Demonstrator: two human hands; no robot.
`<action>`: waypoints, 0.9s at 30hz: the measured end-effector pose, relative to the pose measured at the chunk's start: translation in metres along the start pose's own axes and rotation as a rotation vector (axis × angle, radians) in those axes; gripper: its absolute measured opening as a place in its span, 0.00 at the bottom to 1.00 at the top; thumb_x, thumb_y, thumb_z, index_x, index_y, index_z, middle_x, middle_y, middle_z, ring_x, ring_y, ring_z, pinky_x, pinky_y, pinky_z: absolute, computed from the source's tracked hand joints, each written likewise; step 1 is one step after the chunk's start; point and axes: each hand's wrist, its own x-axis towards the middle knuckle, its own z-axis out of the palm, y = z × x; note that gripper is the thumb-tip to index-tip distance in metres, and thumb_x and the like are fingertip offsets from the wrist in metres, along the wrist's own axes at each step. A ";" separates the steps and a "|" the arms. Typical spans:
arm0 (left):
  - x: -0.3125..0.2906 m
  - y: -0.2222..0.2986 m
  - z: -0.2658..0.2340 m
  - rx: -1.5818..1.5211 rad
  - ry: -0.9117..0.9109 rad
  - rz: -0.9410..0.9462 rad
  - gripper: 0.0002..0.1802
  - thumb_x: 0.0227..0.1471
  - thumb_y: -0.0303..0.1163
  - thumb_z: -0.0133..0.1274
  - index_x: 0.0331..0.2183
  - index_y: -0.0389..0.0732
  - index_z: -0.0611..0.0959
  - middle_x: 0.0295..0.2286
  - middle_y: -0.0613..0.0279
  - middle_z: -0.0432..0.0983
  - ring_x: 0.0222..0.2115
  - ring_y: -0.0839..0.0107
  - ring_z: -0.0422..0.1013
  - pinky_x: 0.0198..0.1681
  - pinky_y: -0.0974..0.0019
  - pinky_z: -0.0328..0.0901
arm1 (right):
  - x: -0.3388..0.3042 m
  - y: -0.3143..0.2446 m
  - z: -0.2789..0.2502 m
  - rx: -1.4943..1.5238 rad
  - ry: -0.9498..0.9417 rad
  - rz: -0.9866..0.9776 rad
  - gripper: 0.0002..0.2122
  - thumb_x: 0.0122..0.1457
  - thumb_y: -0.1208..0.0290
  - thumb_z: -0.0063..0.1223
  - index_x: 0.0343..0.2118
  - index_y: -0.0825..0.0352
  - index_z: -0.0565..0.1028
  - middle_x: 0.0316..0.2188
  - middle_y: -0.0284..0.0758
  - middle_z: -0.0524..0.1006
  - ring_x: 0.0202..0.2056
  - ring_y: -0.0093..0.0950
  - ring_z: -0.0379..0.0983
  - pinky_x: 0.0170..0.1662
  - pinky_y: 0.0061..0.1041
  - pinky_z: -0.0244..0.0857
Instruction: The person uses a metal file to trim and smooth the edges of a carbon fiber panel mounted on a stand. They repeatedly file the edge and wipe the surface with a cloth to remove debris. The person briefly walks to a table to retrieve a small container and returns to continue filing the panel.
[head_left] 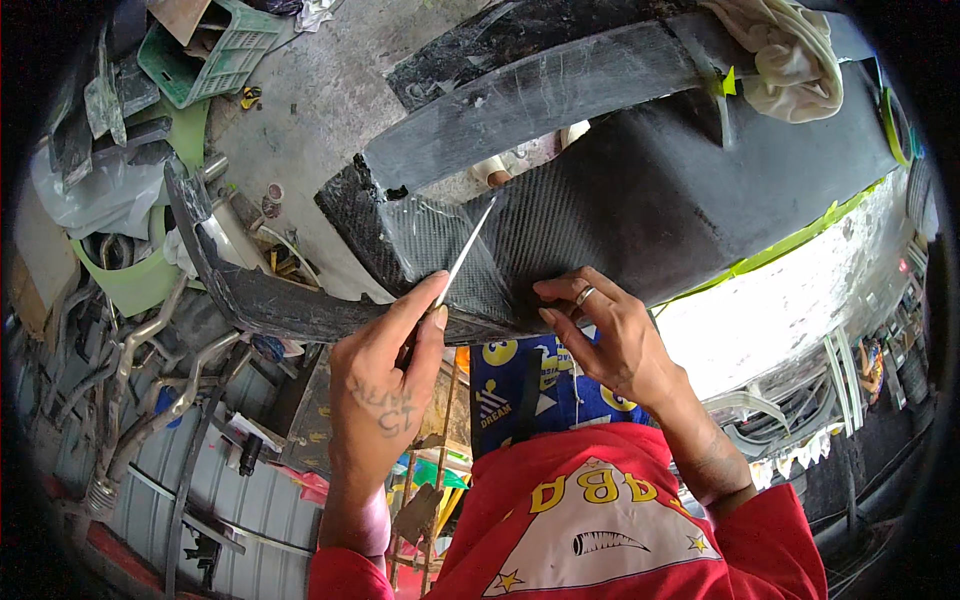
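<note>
A large black car body panel point(640, 200) with a carbon-fibre weave lies in front of me, with a curved bar along its far side. My left hand point(390, 345) pinches a thin white stick point(468, 245) between thumb and fingers. The stick slants up and right over the woven surface, its narrow tip near the panel's opening; whether the tip touches is hard to tell. At the panel's near edge is my right hand point(610, 335), fingers bent and slightly apart, fingertips against the dark surface. Nothing shows between them.
A cream cloth point(795, 65) drapes over the panel's far right. Yellow-green tape point(770, 250) runs along its right edge, near a tape roll point(893, 125). A green crate point(210, 50) stands far left. Bent metal pipes point(150, 350) and scrap crowd the left side.
</note>
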 end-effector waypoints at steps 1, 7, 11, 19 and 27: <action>0.000 0.000 0.000 0.001 -0.003 0.001 0.16 0.61 0.25 0.57 0.51 0.35 0.84 0.39 0.44 0.85 0.37 0.54 0.84 0.35 0.59 0.75 | 0.000 0.001 0.000 -0.001 0.010 -0.030 0.11 0.62 0.81 0.61 0.46 0.73 0.77 0.40 0.43 0.81 0.39 0.40 0.82 0.38 0.32 0.78; 0.002 0.001 -0.005 0.059 -0.011 0.090 0.16 0.62 0.24 0.56 0.51 0.34 0.84 0.38 0.43 0.85 0.34 0.52 0.84 0.35 0.60 0.75 | 0.032 -0.011 -0.006 -0.004 0.169 -0.109 0.15 0.63 0.83 0.54 0.52 0.70 0.74 0.46 0.46 0.76 0.46 0.47 0.77 0.45 0.38 0.75; 0.006 0.005 -0.008 0.076 -0.009 0.140 0.16 0.62 0.24 0.56 0.51 0.35 0.84 0.26 0.51 0.80 0.22 0.69 0.72 0.27 0.65 0.66 | 0.070 -0.013 -0.008 -0.149 0.160 -0.120 0.16 0.63 0.85 0.48 0.54 0.73 0.73 0.49 0.50 0.76 0.39 0.44 0.80 0.39 0.35 0.77; 0.017 0.011 -0.020 0.120 -0.087 0.207 0.14 0.61 0.23 0.56 0.49 0.32 0.83 0.26 0.40 0.80 0.25 0.45 0.78 0.28 0.52 0.69 | 0.111 0.003 -0.028 -0.507 -0.115 -0.172 0.06 0.61 0.79 0.48 0.38 0.76 0.73 0.32 0.52 0.78 0.35 0.52 0.78 0.38 0.46 0.74; 0.028 0.024 -0.033 0.209 -0.171 0.252 0.13 0.60 0.22 0.55 0.47 0.30 0.83 0.26 0.39 0.79 0.26 0.44 0.78 0.27 0.51 0.68 | 0.125 -0.004 -0.034 -0.469 -0.326 -0.149 0.08 0.54 0.74 0.57 0.30 0.75 0.81 0.30 0.49 0.81 0.32 0.43 0.82 0.39 0.36 0.77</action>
